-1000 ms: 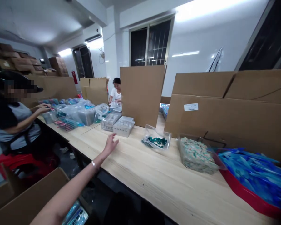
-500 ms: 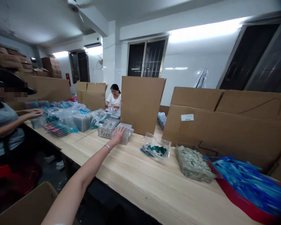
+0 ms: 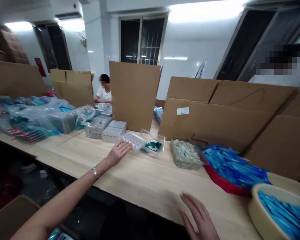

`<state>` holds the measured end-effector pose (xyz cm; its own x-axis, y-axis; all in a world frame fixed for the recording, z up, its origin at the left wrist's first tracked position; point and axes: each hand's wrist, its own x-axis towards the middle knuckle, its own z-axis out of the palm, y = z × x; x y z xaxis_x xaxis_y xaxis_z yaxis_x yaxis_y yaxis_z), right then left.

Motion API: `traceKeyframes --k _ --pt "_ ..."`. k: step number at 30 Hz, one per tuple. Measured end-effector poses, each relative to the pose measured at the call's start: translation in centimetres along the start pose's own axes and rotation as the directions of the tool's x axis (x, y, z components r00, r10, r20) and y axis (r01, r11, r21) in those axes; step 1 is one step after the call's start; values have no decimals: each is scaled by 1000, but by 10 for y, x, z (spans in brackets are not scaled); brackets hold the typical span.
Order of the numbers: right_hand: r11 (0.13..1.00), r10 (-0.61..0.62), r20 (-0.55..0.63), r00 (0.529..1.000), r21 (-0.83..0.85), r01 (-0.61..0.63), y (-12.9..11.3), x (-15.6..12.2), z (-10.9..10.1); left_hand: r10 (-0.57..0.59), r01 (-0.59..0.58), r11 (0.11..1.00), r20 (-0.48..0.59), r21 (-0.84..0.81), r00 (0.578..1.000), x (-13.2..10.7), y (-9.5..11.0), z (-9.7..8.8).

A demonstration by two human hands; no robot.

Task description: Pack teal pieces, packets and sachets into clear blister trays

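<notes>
HEAD VIEW | I see my left hand (image 3: pixel 118 154) open, fingertips against a clear plastic tray (image 3: pixel 132 140) ahead of it on the wooden table (image 3: pixel 145 186) | my right hand (image 3: pixel 198 216) open, empty, at the table's edge, left of a beige tub (image 3: pixel 252 208) of blue plastic pieces (image 3: pixel 282 213)

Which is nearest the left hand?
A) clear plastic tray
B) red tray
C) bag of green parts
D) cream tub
A. The fingertips of the left hand are at the near edge of the clear plastic tray.
</notes>
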<state>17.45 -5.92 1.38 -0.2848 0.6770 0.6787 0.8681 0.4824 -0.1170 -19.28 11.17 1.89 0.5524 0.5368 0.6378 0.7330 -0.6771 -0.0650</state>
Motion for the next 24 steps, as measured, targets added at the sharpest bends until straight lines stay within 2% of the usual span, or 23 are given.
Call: traceKeyframes --k 3,6,7,8,9,10,11,12,13,14,15,16,17,19,22,24 --pt "979 -201 -75 977 12 202 -15 41 10 194 -197 968 -35 -156 980 -4 67 -21" --pt "929 -371 -82 925 -27 370 -29 67 23 274 -264 912 -13 -315 962 -6 118 -37" --pt "917 -399 -91 913 -23 399 -32 69 26 263 -255 900 -27 -353 964 -7 130 -38" --pt "914 -405 -105 908 -14 406 -33 67 28 201 -211 899 -66 -384 977 -8 142 -38" --pt "917 -395 -126 910 -2 398 -32 62 29 82 -126 898 -122 -422 989 -10 152 -35" --pt "925 -374 -150 915 9 379 -31 56 29 -91 -7 872 -177 -490 980 -10 163 -32" --pt "934 -349 -171 922 18 357 -29 49 29 -285 112 793 -202 -599 937 -10 173 -27" --pt "940 -330 -187 925 27 340 -27 42 28 -461 208 646 -159 -734 873 -10 184 -23" --pt "942 -320 -198 926 36 333 -26 35 28 -571 258 436 -43 -862 820 -8 196 -19" --pt "941 -320 -199 926 45 335 -24 29 27 -602 279 199 107 -940 791 -5 208 -15" --pt "940 -321 -195 927 56 338 -24 24 26 -579 278 -23 239 -960 780 -1 219 -12" --pt "939 -319 -188 929 71 337 -24 20 24 -538 268 -201 334 -942 774 3 230 -9" --pt "939 -311 -171 935 96 330 -24 15 21 -512 249 -326 392 -912 765 8 239 -7" --pt "940 -270 -97 958 190 284 -23 7 13 -537 181 -458 433 -870 724 16 255 -3" --pt "920 -146 39 989 372 121 -19 -4 -7 -584 96 -546 460 -833 669 23 273 2" --pt "902 -35 60 998 432 6 -16 -10 -19 -572 72 -592 480 -803 665 25 284 4"
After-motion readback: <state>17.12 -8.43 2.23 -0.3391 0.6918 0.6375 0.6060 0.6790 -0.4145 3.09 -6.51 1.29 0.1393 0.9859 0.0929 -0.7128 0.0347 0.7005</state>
